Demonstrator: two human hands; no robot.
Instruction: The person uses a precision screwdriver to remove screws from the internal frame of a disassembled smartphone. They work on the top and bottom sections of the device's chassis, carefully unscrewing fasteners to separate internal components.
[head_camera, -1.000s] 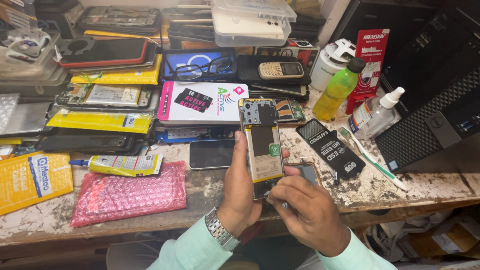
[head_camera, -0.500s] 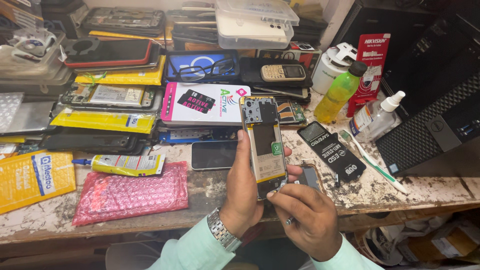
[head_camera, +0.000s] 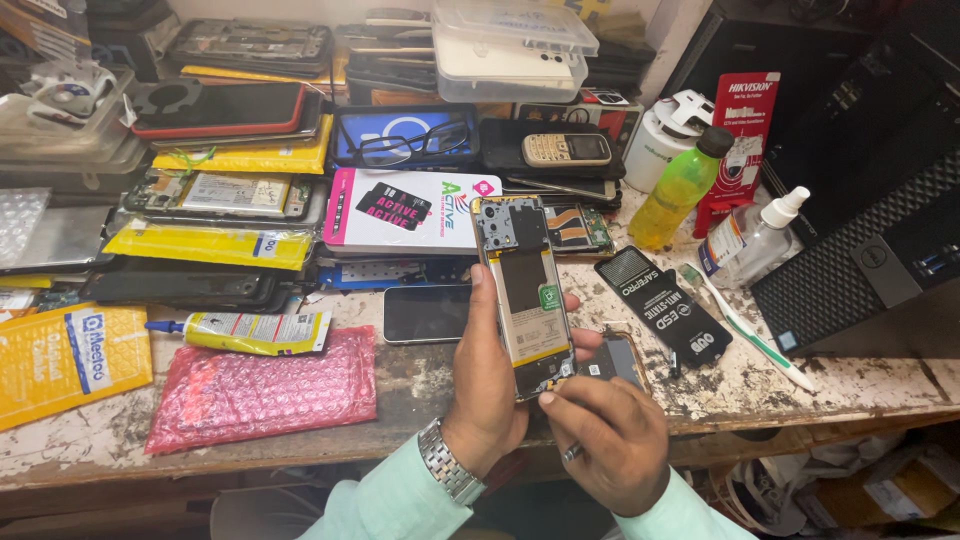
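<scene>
Change: opened phone (head_camera: 525, 290) is tilting slightly, staying upright for access.
Left hand (head_camera: 490, 390): closing around phone.
Right hand (head_camera: 605, 440): pinching at its lower edge, above the bench's (head_camera: 420, 385) front edge.

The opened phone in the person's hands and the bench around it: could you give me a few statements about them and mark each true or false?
1. The left hand holds the opened phone upright, its insides facing the camera. True.
2. The right hand rests on the pink bubble bag. False: it is at the phone's bottom edge; the bag lies apart, to the left.
3. A wristwatch is on the left wrist. True.
4. The green bottle lies on its side. False: it stands upright.
5. A toothbrush lies on the bench right of the phone. True.
</scene>
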